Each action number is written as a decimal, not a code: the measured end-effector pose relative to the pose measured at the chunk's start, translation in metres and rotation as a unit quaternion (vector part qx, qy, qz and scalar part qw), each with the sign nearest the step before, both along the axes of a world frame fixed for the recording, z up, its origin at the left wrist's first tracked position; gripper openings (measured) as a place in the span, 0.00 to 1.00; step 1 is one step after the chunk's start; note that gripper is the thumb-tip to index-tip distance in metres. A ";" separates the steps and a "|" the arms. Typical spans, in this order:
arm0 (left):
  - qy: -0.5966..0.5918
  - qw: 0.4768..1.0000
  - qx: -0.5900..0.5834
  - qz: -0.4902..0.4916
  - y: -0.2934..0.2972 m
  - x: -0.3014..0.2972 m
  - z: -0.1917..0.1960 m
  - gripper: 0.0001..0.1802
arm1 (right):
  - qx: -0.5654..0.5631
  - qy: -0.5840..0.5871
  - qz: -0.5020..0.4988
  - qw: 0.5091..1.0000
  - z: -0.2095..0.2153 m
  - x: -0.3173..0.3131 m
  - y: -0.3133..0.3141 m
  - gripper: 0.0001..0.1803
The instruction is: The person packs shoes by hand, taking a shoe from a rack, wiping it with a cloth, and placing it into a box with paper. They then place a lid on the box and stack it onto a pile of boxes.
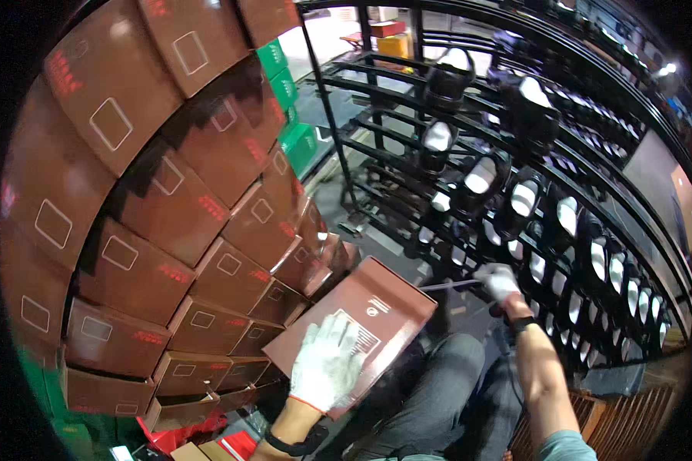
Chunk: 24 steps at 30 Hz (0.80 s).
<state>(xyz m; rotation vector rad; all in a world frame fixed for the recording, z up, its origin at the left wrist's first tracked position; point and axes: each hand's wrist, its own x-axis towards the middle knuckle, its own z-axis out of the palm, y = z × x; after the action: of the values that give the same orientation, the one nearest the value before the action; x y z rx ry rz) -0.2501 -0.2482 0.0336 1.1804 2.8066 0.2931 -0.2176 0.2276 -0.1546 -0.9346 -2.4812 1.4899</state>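
Observation:
A brown shoebox-like carton [396, 296] with a white printed panel lies tilted over my lap. My left hand [327, 361], in a white knit glove with a red-orange cuff, rests flat on its top face, fingers extended. Off to the right, my right hand [500, 283], also gloved, is closed on one end of a thin pale strip [450, 285]. That strip runs leftward to near the carton's right corner; blur hides what it is exactly and whether it touches the carton.
Stacked brown cartons [150, 265] rise on my left, with green boxes [298, 146] behind them. A black metal rack [338, 115] holding several rows of black shoes [480, 177] stands ahead and to the right. Slatted wood [630, 419] is at the lower right.

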 end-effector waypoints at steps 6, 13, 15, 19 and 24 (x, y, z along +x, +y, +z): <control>0.023 0.999 0.008 -0.046 0.008 -0.006 -0.001 0.32 | 0.272 -0.101 -0.153 0.945 -0.017 0.330 0.104 0.13; 0.156 0.986 0.001 0.055 0.001 0.022 -0.004 0.30 | 0.337 -0.239 -0.359 0.837 -0.043 0.632 -0.070 0.07; 0.201 0.935 0.210 0.205 -0.027 0.038 -0.001 0.36 | 0.223 -0.422 -0.261 0.839 -0.075 0.664 -0.152 0.09; -0.073 0.864 0.405 0.291 -0.025 0.047 -0.048 0.35 | 0.156 -0.459 -0.083 0.871 -0.182 0.847 -0.347 0.23; -0.415 0.771 0.381 0.297 -0.032 0.129 0.018 0.25 | 0.012 -0.474 -0.018 0.880 -0.169 0.868 -0.503 0.21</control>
<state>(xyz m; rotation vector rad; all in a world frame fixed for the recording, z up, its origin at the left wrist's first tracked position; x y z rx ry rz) -0.1212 -0.2799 0.0520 0.0034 2.1041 1.6324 0.6508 -0.2752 -0.3238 -2.0835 -2.9944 1.1082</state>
